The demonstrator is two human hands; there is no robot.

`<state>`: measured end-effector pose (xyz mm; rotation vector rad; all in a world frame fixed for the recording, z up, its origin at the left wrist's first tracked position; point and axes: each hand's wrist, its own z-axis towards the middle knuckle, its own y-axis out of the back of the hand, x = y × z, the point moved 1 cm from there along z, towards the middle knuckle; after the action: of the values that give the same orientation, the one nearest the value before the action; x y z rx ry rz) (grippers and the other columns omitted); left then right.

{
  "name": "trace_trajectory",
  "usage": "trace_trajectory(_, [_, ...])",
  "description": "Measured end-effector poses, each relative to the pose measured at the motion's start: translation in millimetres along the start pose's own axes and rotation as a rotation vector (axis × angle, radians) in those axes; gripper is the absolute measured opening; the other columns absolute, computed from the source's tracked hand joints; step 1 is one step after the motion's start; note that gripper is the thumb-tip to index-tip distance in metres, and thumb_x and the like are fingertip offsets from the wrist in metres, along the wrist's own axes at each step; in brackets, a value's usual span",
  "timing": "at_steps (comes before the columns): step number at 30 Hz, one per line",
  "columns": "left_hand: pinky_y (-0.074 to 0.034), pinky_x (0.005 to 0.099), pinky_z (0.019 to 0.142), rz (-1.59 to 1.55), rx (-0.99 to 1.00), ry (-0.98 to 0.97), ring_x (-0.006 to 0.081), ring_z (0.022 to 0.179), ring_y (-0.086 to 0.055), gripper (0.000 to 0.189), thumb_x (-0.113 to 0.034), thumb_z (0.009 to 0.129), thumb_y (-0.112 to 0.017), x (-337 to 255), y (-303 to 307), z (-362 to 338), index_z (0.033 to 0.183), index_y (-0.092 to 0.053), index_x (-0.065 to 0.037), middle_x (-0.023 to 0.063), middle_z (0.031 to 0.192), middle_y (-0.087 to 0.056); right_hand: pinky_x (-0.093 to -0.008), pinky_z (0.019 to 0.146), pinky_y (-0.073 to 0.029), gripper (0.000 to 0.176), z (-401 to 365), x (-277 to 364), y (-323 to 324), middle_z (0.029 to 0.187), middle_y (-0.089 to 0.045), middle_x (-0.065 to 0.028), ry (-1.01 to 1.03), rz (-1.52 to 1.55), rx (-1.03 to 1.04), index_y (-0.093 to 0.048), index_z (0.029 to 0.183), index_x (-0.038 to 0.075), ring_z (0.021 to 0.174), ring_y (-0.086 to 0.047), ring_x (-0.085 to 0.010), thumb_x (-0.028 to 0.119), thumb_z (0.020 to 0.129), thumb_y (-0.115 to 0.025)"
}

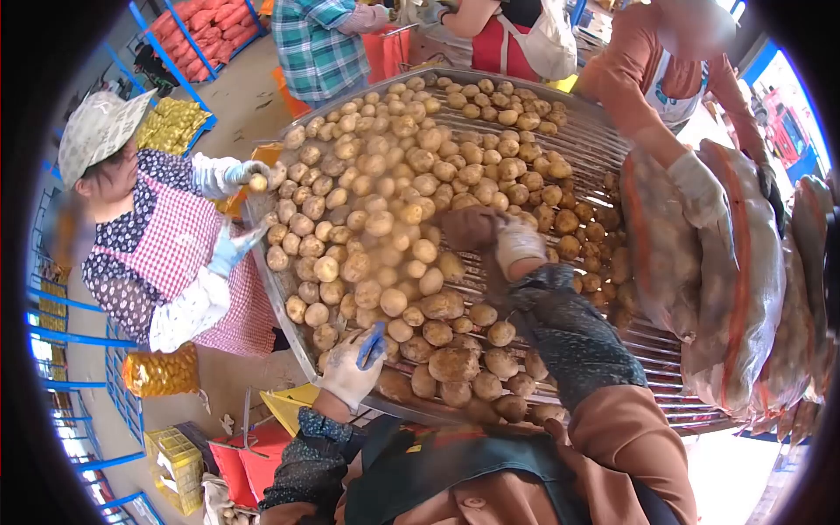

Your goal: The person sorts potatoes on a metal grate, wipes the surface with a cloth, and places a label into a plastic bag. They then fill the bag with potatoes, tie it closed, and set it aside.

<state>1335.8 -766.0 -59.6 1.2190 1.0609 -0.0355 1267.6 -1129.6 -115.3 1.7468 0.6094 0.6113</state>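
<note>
My left hand [354, 363], in a white glove with blue on it, is at the near left rim of the slatted sorting table [282, 308]. Its fingers are stretched toward the potatoes [394, 302] beside it, with nothing held. Over the middle of the table reaches my right hand [494, 236], its glove pale at the wrist and dirty brown toward the fingers. Motion smears those fingers, and I cannot tell whether they hold anything. Many potatoes surround it. Bigger, earth-covered potatoes [455, 365] lie close to my body.
On the left a person in a checked apron [188, 227] holds a potato [257, 182]. At right, another person's gloved hand [700, 188] rests on filled mesh sacks [661, 245]. More people stand at the far side. A yellow crate [173, 468] and red bins [262, 455] are below left.
</note>
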Motion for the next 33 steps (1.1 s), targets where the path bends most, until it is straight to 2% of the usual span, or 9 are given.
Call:
trace_trajectory(3, [-0.051, 0.0437, 0.082, 0.060, -0.022, 0.035, 0.0371, 0.096, -0.062, 0.039, -0.025, 0.083, -0.064, 9, 10, -29, 0.118, -0.064, -0.006, 0.0190, 0.106, -0.065, -0.0412, 0.085, -0.053, 0.044, -53, -21, 55, 0.124, -0.054, -0.0173, 0.024, -0.385, 0.183, -0.050, 0.130, 0.004, 0.109, -0.058, -0.0348, 0.023, 0.091, -0.053])
trace_trajectory(6, [-0.050, 0.0442, 0.084, -0.007, -0.007, 0.099, 0.0372, 0.097, -0.062, 0.039, -0.023, 0.083, -0.064, 26, 4, -46, 0.119, -0.064, -0.008, 0.0192, 0.106, -0.065, -0.0408, 0.087, -0.052, 0.044, -88, -7, 14, 0.122, -0.052, -0.0190, 0.063, -0.334, 0.197, -0.052, 0.128, 0.002, 0.110, -0.056, -0.0356, 0.023, 0.090, -0.054])
trace_trajectory(11, [-0.050, 0.0435, 0.086, -0.085, 0.137, 0.208, 0.0371, 0.098, -0.062, 0.044, -0.022, 0.082, -0.065, 22, 4, -48, 0.123, -0.061, -0.008, 0.0198, 0.106, -0.065, -0.0434, 0.091, -0.048, 0.044, -85, 61, -7, 0.125, -0.048, -0.0190, 0.351, -0.165, 0.080, -0.052, 0.128, 0.005, 0.115, -0.051, -0.0362, 0.016, 0.086, -0.054])
trace_trajectory(15, [-0.049, 0.0436, 0.086, -0.075, 0.040, 0.040, 0.0367, 0.098, -0.062, 0.045, -0.024, 0.083, -0.064, 21, 3, -36, 0.126, -0.060, -0.009, 0.0189, 0.106, -0.065, -0.0448, 0.089, -0.050, 0.040, -25, 40, 17, 0.128, -0.051, -0.0144, 0.483, -0.210, -0.143, -0.055, 0.126, 0.006, 0.114, -0.054, -0.0343, 0.015, 0.086, -0.056])
trace_trajectory(17, [-0.050, 0.0401, 0.083, -0.054, 0.062, 0.020, 0.0330, 0.093, -0.064, 0.043, -0.021, 0.084, -0.065, 21, 0, -32, 0.125, -0.061, -0.009, 0.0162, 0.101, -0.068, -0.0449, 0.089, -0.050, 0.040, -1, 24, 33, 0.129, -0.052, -0.0149, 0.112, -0.144, -0.013, -0.055, 0.127, 0.005, 0.114, -0.055, -0.0337, 0.016, 0.088, -0.055])
trace_trajectory(19, [-0.049, 0.0422, 0.087, -0.011, 0.097, 0.009, 0.0357, 0.101, -0.061, 0.045, -0.024, 0.084, -0.064, 18, 0, -31, 0.126, -0.060, -0.010, 0.0187, 0.107, -0.065, -0.0457, 0.089, -0.050, 0.039, 1, 6, 12, 0.129, -0.054, -0.0153, 0.043, -0.113, -0.019, -0.056, 0.127, 0.005, 0.114, -0.055, -0.0348, 0.018, 0.090, -0.055])
trace_trajectory(26, [-0.051, 0.0426, 0.082, -0.160, 0.002, -0.021, 0.0364, 0.094, -0.065, 0.030, -0.016, 0.084, -0.065, 36, -12, -38, 0.111, -0.067, -0.005, 0.0190, 0.100, -0.068, -0.0443, 0.092, -0.050, 0.045, -143, -11, -2, 0.129, -0.047, -0.0132, 0.215, -0.268, 0.238, -0.055, 0.132, 0.023, 0.119, -0.049, -0.0347, 0.016, 0.087, -0.059])
trace_trajectory(31, [-0.053, 0.0364, 0.075, -0.214, 0.034, -0.170, 0.0281, 0.086, -0.070, 0.027, -0.010, 0.085, -0.066, 3, -23, -15, 0.110, -0.067, 0.000, 0.0181, 0.096, -0.070, -0.0428, 0.093, -0.049, 0.048, -204, -81, 19, 0.125, -0.052, -0.0151, 0.013, -0.093, 0.100, -0.054, 0.133, 0.023, 0.118, -0.050, -0.0353, 0.012, 0.086, -0.054])
trace_trajectory(33, [-0.053, 0.0317, 0.076, -0.478, 0.088, -0.098, 0.0211, 0.086, -0.069, 0.028, -0.005, 0.087, -0.063, -24, -22, -5, 0.114, -0.066, 0.002, 0.0135, 0.098, -0.071, -0.0417, 0.095, -0.048, 0.044, -232, -114, 27, 0.122, -0.057, -0.0173, -0.309, 0.432, -0.231, -0.054, 0.131, 0.017, 0.116, -0.054, -0.0343, 0.012, 0.088, -0.051])
